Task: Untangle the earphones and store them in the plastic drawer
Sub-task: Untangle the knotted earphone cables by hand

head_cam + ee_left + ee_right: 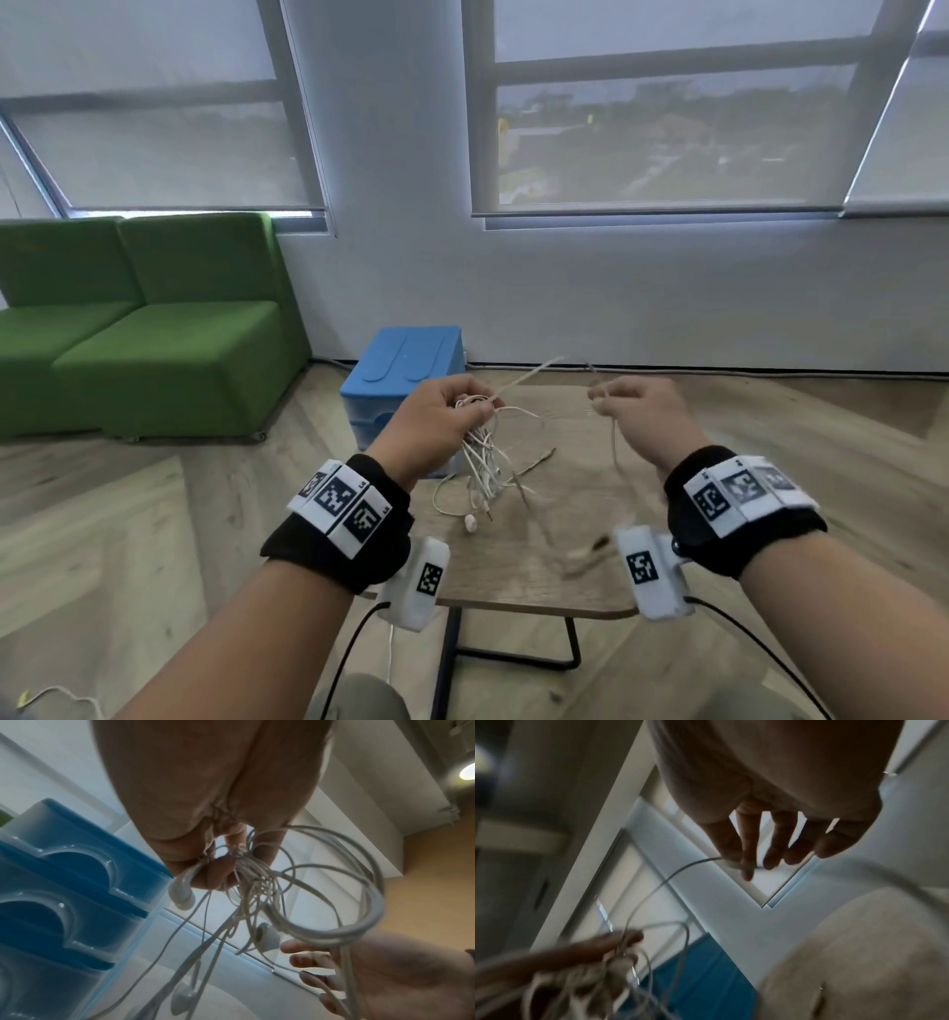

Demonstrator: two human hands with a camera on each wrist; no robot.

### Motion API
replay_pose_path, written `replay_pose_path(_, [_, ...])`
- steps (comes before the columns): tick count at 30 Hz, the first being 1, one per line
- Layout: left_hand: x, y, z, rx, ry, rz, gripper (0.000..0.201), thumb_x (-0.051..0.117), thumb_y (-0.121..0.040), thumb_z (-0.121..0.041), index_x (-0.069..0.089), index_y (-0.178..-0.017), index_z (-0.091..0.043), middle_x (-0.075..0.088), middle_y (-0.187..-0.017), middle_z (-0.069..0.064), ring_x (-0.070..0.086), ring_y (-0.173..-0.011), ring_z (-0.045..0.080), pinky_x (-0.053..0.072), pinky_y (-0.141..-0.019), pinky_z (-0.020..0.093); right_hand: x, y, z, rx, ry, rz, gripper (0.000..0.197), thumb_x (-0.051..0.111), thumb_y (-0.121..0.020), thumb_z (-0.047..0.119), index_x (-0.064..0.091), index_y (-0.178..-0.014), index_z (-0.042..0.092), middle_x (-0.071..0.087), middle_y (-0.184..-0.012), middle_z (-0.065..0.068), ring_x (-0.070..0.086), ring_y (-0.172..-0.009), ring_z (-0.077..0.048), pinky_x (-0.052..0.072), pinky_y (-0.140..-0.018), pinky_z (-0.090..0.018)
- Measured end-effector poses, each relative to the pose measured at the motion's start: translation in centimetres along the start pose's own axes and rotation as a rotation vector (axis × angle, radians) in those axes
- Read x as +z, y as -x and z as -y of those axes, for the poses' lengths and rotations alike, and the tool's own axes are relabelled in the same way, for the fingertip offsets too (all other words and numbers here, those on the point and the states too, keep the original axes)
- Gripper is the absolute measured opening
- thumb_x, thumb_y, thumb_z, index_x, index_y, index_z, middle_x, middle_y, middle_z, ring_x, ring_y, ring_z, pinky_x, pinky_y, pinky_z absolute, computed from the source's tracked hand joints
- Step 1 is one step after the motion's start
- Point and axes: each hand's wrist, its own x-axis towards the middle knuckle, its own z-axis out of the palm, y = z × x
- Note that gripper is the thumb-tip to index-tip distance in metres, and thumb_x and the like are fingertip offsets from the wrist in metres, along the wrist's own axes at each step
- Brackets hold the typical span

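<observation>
A tangled bundle of white earphones [482, 457] hangs above the small wooden table [575, 575], and my left hand [441, 416] grips its top. In the left wrist view the bundle [257, 882] dangles from my curled fingers, with an earbud [181, 890] beside them and loops spreading right. My right hand [637, 411] is raised to the right and pinches one loose cable strand [680, 870] between thumb and forefinger. An earbud [470, 523] and a jack plug hang just above the tabletop. The blue plastic drawer unit [405, 380] stands behind the table's left side.
A green sofa [154, 329] stands at the left against the wall. Windows with lowered blinds [667, 118] fill the wall ahead. The floor is wooden. The table has a black metal frame [513, 658] below it. Black cables run from both wrist cameras.
</observation>
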Motion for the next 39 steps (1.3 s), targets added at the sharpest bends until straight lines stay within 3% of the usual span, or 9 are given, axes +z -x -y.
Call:
replay_pose_path(4, [0.5,0.0,-0.2,0.044,-0.136,0.020,0.010,0.067,-0.098,-0.014,0.077,-0.095,-0.015,0.062,-0.070,-0.005,0.052,-0.054,0.001,0.044,-0.057,0.017,1.2,2.3,1.6,-0.325,0.221,0.123,0.053,0.074,-0.083,0.015,0.063,-0.130,0.038,0.052,-0.122,0.004,0.054,-0.111,-0.018,0.045,-0.097,-0.028])
replay_pose_path(8, [0.9,0.1,-0.6,0.098,-0.184,0.013,0.008,0.069,-0.097,-0.020,0.076,-0.094,-0.017,0.063,-0.071,-0.006,0.051,-0.056,0.001,0.045,-0.060,0.018,2.3,3.5,4.2,-0.572,0.376,0.265,0.019,0.074,-0.090,0.026,0.074,-0.109,0.026,0.067,-0.099,0.009,0.062,-0.081,-0.005,0.042,-0.068,-0.011])
replay_pose_path(13, [0.5,0.6,-1.1,0.143,-0.217,0.042,0.008,0.070,-0.097,-0.024,0.075,-0.095,-0.019,0.071,-0.080,0.004,0.056,-0.063,0.002,0.049,-0.064,0.017,2.2,2.6,4.6,-0.612,0.314,0.230,0.010,0.076,-0.089,0.021,0.071,-0.080,0.021,0.069,-0.071,0.006,0.065,-0.067,-0.010,0.050,-0.066,-0.024])
replay_pose_path(20, [-0.2,1.0,0.1,0.083,-0.259,0.042,0.011,0.066,-0.100,-0.023,0.075,-0.096,-0.018,0.072,-0.084,0.011,0.055,-0.062,0.007,0.048,-0.061,0.022,-0.2,-0.4,3.4,-0.294,-0.114,-0.362,0.015,0.068,-0.092,0.027,0.063,-0.078,0.025,0.065,-0.075,0.004,0.067,-0.075,-0.028,0.059,-0.079,-0.050])
replay_pose_path(24, [-0.2,0.9,0.2,0.088,-0.233,-0.003,0.012,0.066,-0.100,-0.020,0.076,-0.097,-0.016,0.058,-0.067,-0.004,0.048,-0.051,0.001,0.043,-0.054,0.018,-0.5,0.1,2.1,-0.241,0.109,-0.272,0.007,0.071,-0.089,0.018,0.072,-0.092,0.024,0.066,-0.095,0.000,0.065,-0.091,-0.023,0.052,-0.088,-0.034])
replay_pose_path(27, [0.4,0.6,-0.1,0.118,-0.263,-0.010,0.012,0.067,-0.100,-0.023,0.077,-0.097,-0.017,0.058,-0.069,-0.005,0.046,-0.048,-0.002,0.039,-0.050,0.012,0.7,1.8,2.3,-0.404,0.238,-0.061,0.045,0.072,-0.085,0.009,0.067,-0.126,0.027,0.055,-0.118,0.003,0.062,-0.081,-0.018,0.052,-0.088,-0.027])
replay_pose_path(31, [1.1,0.4,-0.6,0.174,-0.293,-0.024,0.010,0.068,-0.099,-0.023,0.077,-0.096,-0.019,0.066,-0.075,-0.010,0.054,-0.056,-0.006,0.041,-0.056,0.010,3.2,3.5,3.4,-0.625,0.379,0.292,0.033,0.072,-0.091,0.017,0.068,-0.124,0.022,0.065,-0.107,0.008,0.065,-0.083,-0.009,0.047,-0.073,-0.011])
replay_pose_path(34, [1.0,0.4,-0.6,0.177,-0.303,-0.016,0.010,0.069,-0.098,-0.026,0.076,-0.096,-0.020,0.071,-0.081,0.001,0.058,-0.062,0.001,0.052,-0.066,0.026,3.3,3.0,3.8,-0.617,0.369,0.191,0.002,0.074,-0.091,0.021,0.075,-0.092,0.020,0.071,-0.080,0.008,0.064,-0.074,-0.005,0.049,-0.070,-0.023])
replay_pose_path(39, [0.3,0.8,-0.2,0.106,-0.270,0.039,0.008,0.069,-0.098,-0.021,0.076,-0.102,-0.017,0.074,-0.091,0.008,0.062,-0.067,0.006,0.056,-0.066,0.025,2.0,1.4,3.0,-0.410,0.130,-0.094,0.013,0.071,-0.091,0.016,0.070,-0.078,0.017,0.068,-0.061,0.002,0.067,-0.055,-0.013,0.061,-0.068,-0.039])
